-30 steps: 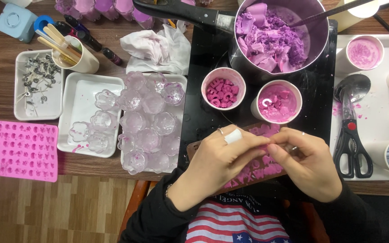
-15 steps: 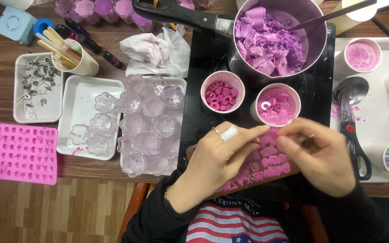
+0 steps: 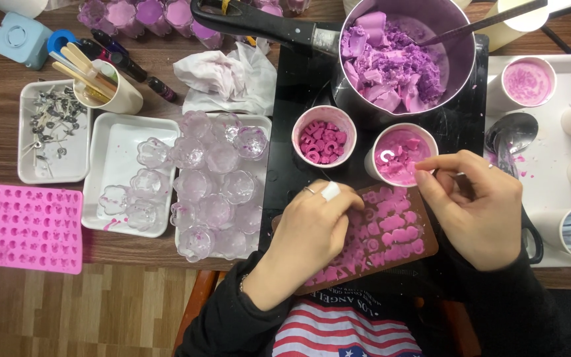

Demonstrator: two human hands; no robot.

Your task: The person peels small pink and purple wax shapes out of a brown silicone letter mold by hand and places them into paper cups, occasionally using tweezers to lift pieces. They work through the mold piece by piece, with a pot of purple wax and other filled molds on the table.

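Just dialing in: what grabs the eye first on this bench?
The saucepan heaped with purple wax chunks at top centre stands out most. Below it, the left hand presses on a brown letter mould filled with pink, while the right hand reaches its fingertips to a cup of pink pieces. To the left sits a cluster of clear flower-shaped cups, and a bright pink mould lies at the far left.

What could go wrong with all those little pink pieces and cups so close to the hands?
The brown mould sticks out past the table edge under the left hand, so it might tip and spill its pink shapes. The right hand hovers right beside the pink-filled cup, so a bump could knock that cup over. The clear moulds lie piled loosely near the table edge and might slide off.
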